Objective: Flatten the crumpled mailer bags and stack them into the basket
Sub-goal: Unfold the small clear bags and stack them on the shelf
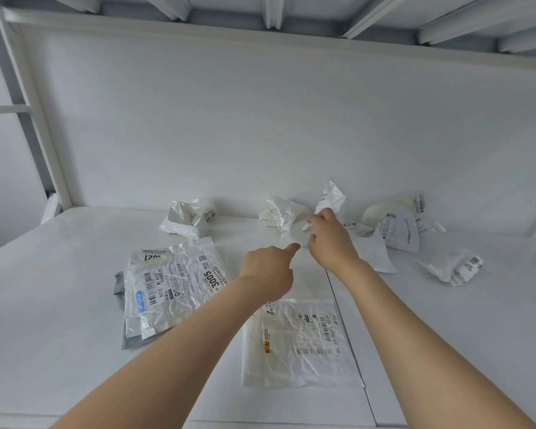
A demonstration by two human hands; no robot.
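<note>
Two bare forearms reach in from the near edge over a white table (pixel 59 305), whose top shows a thin seam (pixel 347 320) running away from the viewer. Nearest, between the arms, a flattened mailer bag (pixel 304 345) lies flat on the table, creased, label side up. To its left, partly under the left forearm, sits a stack of flattened mailer bags (pixel 174 283), the top one bearing several barcode labels, with a grey mailer (pixel 130 337) sticking out from beneath at the left edge. Beyond these, the left hand (pixel 268 267) hovers over the table with its fingers curled under and the thumb pointing forward; nothing shows in its grasp. Just beside it to the right and slightly farther, the right hand (pixel 330 239) has its fingers closed round the near edge of a crumpled mailer bag (pixel 287 215), which rests on the table close to the back wall. Another scrunched bag (pixel 333 196) stands up just behind that hand. To the left, well apart, a balled-up mailer (pixel 188 219) lies on the table. To the right, a loose heap of crumpled mailers (pixel 393 224) spreads along the table, and a wrinkled clear bag (pixel 452 264) lies nearer at the right. Behind everything rises a plain white back panel (pixel 260 119), with a white frame post (pixel 41 125) at the left and white beams (pixel 273 10) overhead.
</note>
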